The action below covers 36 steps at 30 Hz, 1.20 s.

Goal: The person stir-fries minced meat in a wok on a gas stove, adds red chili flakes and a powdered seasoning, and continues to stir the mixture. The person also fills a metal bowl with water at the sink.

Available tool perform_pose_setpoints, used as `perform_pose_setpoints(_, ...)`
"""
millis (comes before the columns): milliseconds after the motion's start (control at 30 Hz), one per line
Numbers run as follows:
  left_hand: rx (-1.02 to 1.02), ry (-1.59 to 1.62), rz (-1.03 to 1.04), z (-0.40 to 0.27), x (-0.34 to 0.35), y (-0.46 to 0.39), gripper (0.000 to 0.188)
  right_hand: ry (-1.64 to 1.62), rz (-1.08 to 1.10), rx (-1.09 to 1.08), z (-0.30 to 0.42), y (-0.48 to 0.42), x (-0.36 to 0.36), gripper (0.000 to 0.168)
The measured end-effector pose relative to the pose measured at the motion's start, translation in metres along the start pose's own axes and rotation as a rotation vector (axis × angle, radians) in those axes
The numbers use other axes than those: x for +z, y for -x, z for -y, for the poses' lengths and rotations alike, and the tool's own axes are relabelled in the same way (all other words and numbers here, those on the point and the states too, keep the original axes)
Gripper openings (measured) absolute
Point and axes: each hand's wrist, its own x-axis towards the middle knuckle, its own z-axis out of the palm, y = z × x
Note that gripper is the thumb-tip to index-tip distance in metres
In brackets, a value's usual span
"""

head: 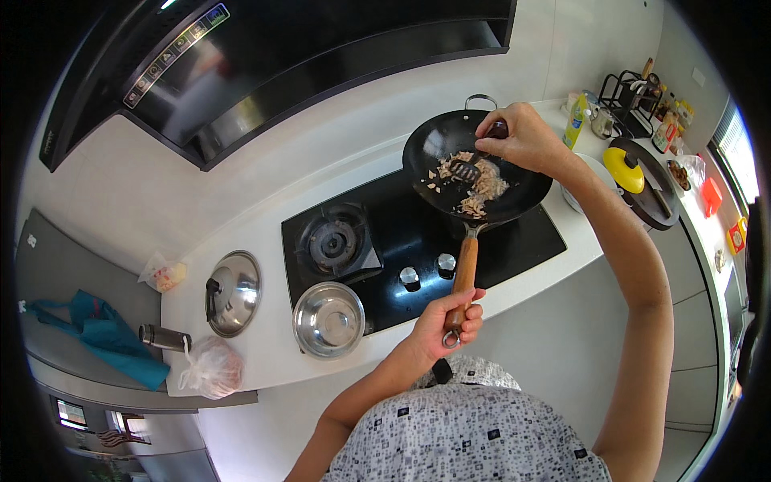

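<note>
My left hand (446,325) is closed round the wooden handle (466,271) of a black wok (433,132), which sits over the right side of the hob. Above the wok's far right part, my right hand (521,138) grips the dark handle of a slotted spatula (466,171). The spatula's head rests among pale, chopped food (491,181) in the wok. A few loose pieces lie to the left of the main heap. My fingers partly hide the spatula's handle.
Left of the wok are a bare gas burner (333,240), a steel bowl (329,320) and a steel lid (238,293). A cutting board (653,175) carrying a yellow lid (623,170) and a knife lies right. A range hood (361,60) overhangs the back.
</note>
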Motion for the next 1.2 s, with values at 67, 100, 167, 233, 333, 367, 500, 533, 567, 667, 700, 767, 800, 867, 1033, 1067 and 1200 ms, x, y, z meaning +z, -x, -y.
perform_pose_setpoints(67,0.01,-0.01,-0.005,0.001,-0.001,0.001,0.03,-0.021,0.039,0.018,0.006,0.003,-0.012,0.021)
perform_pose_setpoints(100,0.015,-0.017,-0.005,0.0,-0.001,0.001,0.03,-0.038,0.067,0.015,0.009,0.006,-0.023,0.021)
perform_pose_setpoints(167,0.012,-0.008,0.014,0.0,-0.001,0.001,0.031,-0.023,0.156,0.021,0.013,0.01,-0.033,0.021)
perform_pose_setpoints(233,0.01,0.0,0.015,0.001,-0.002,0.001,0.031,-0.018,0.186,-0.095,0.013,0.015,-0.032,0.02)
perform_pose_setpoints(333,0.007,0.013,-0.003,0.001,-0.001,0.001,0.031,0.028,0.247,0.003,0.0,0.02,-0.016,0.018)
perform_pose_setpoints(367,0.014,-0.003,0.005,0.0,0.0,0.001,0.031,0.064,0.236,0.04,-0.008,0.021,-0.013,0.017)
perform_pose_setpoints(500,0.049,-0.052,-0.045,0.002,0.002,0.003,0.031,-0.148,-0.248,0.268,-0.053,0.014,-0.035,0.026)
perform_pose_setpoints(533,0.062,-0.06,-0.056,0.002,0.002,0.003,0.032,-0.044,-0.309,0.291,-0.067,0.011,-0.048,0.028)
perform_pose_setpoints(567,0.057,-0.059,-0.066,0.003,0.002,0.003,0.032,0.004,-0.361,0.355,-0.077,0.008,-0.056,0.028)
perform_pose_setpoints(667,0.043,-0.043,-0.043,0.002,0.001,0.002,0.033,-0.066,-0.498,0.57,-0.104,0.005,-0.051,0.03)
perform_pose_setpoints(700,0.036,-0.038,-0.021,0.002,0.0,0.002,0.033,-0.214,-0.554,0.617,-0.111,0.007,-0.042,0.03)
perform_pose_setpoints(767,0.03,-0.031,0.003,0.001,-0.002,0.001,0.033,-0.535,-0.565,0.657,-0.122,0.011,-0.03,0.034)
perform_pose_setpoints(800,0.03,-0.028,0.005,0.001,-0.002,0.002,0.034,-0.539,-0.555,0.526,-0.126,0.012,-0.028,0.033)
perform_pose_setpoints(867,0.029,-0.02,0.007,0.001,-0.003,0.001,0.034,-0.542,-0.471,0.407,-0.131,0.013,-0.025,0.029)
perform_pose_setpoints(1033,0.04,-0.019,-0.008,0.002,-0.001,0.001,0.035,-0.294,-0.329,0.13,-0.115,0.0,-0.016,0.021)
perform_pose_setpoints(1067,0.037,-0.015,-0.006,0.002,-0.001,0.001,0.035,-0.197,-0.295,0.185,-0.107,-0.001,-0.008,0.019)
perform_pose_setpoints(1200,0.033,-0.02,0.002,0.001,-0.001,0.001,0.036,-0.275,-0.149,0.057,-0.073,-0.001,0.013,0.019)
